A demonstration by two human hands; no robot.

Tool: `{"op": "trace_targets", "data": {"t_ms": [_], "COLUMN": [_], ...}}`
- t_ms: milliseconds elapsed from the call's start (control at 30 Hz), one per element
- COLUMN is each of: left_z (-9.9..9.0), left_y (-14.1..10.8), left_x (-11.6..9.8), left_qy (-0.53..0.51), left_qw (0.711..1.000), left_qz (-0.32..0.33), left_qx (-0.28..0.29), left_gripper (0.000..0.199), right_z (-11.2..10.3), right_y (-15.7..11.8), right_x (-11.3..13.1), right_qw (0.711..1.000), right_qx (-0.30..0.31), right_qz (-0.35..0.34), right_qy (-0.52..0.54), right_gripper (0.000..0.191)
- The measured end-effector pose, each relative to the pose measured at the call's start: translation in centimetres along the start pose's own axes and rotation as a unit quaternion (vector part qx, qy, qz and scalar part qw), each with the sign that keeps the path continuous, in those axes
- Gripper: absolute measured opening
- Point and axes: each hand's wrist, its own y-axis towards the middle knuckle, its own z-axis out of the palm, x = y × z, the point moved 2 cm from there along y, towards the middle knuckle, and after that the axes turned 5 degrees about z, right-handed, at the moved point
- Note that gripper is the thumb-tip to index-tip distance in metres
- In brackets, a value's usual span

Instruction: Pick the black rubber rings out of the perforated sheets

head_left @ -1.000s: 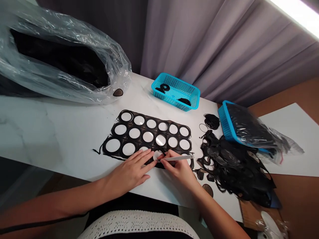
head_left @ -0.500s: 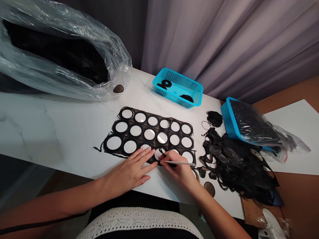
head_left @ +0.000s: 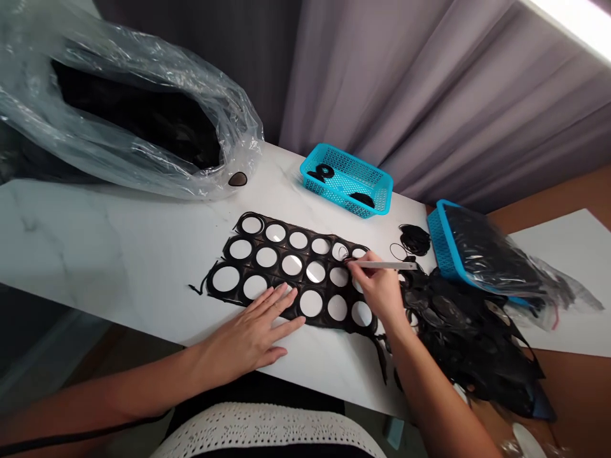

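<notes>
A black sheet [head_left: 279, 261] with rows of round white-showing openings lies on the white table. My left hand [head_left: 260, 327] rests flat on its lower edge, fingers spread, holding nothing. Over the right part of the sheet, my right hand [head_left: 379, 283] is closed around a thin, flat, pale metal tool [head_left: 389, 264], which looks like tweezers. Thin black strands show at the tool's tip, near the top row of openings. The fingers hide part of the sheet's right end.
Behind the sheet stands a blue basket [head_left: 346, 178] with black rings. To the right are a black coil [head_left: 414, 240], a heap of black scraps [head_left: 463, 337] and another blue basket [head_left: 446, 245] with a bagged black bundle. A large plastic bag [head_left: 157, 159] is at the left.
My right hand has moved up and right with the tool, from the bottom row to the top row. Black strands now hang at the sheet's lower right corner. My left hand stays put.
</notes>
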Motion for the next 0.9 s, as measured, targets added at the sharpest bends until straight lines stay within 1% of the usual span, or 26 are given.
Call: {"op": "trace_targets", "data": {"t_ms": [67, 133, 200, 267, 400, 567, 633, 700, 767, 833, 900], "left_z": [-0.4, -0.7, -0.7, -0.7, -0.4, 0.0, 0.0, -0.1, -0.5, -1.0, -1.9], "left_y": [-0.7, -1.5, -2.1, -2.4, -2.4, -2.4, -2.5, -2.6, -2.6, -2.3, -1.8], "left_x": [-0.1, -0.3, -0.5, -0.7, -0.9, -0.8, -0.9, -0.9, -0.9, -0.5, 0.4], "left_qy": [0.03, 0.064, 0.077, 0.073, 0.067, 0.065, 0.057, 0.048, 0.014, -0.049, -0.125], "left_qw": [0.999, 0.996, 0.994, 0.994, 0.994, 0.994, 0.994, 0.994, 0.994, 0.989, 0.973], "left_qz": [-0.021, -0.048, -0.063, -0.068, -0.07, -0.074, -0.076, -0.079, -0.084, -0.108, -0.153], "left_qx": [-0.018, -0.037, -0.046, -0.043, -0.043, -0.056, -0.06, -0.062, -0.065, -0.083, -0.122], "left_gripper": [0.05, 0.042, 0.037, 0.036, 0.035, 0.034, 0.034, 0.035, 0.035, 0.033, 0.034], "right_z": [2.0, 4.0, 5.6, 6.6, 7.2, 7.2, 7.2, 7.0, 6.7, 6.1, 5.7], "right_y": [-1.3, -3.0, -4.6, -5.6, -6.3, -6.5, -6.5, -6.4, -6.0, -5.5, -5.1], "right_x": [1.4, 2.7, 3.5, 3.7, 3.4, 3.8, 4.0, 4.2, 4.3, 4.6, 5.1], "right_qw": [0.993, 0.979, 0.964, 0.953, 0.949, 0.957, 0.957, 0.957, 0.952, 0.932, 0.9], "right_qx": [0.096, 0.173, 0.232, 0.265, 0.281, 0.258, 0.256, 0.253, 0.243, 0.241, 0.268], "right_qz": [0.002, -0.007, -0.021, -0.037, -0.06, -0.092, -0.093, -0.062, 0.005, 0.076, 0.122], "right_qy": [0.063, 0.105, 0.133, 0.142, 0.134, 0.1, 0.099, 0.127, 0.188, 0.259, 0.321], "right_gripper": [0.024, 0.025, 0.025, 0.024, 0.02, 0.021, 0.022, 0.023, 0.026, 0.029, 0.03]}}
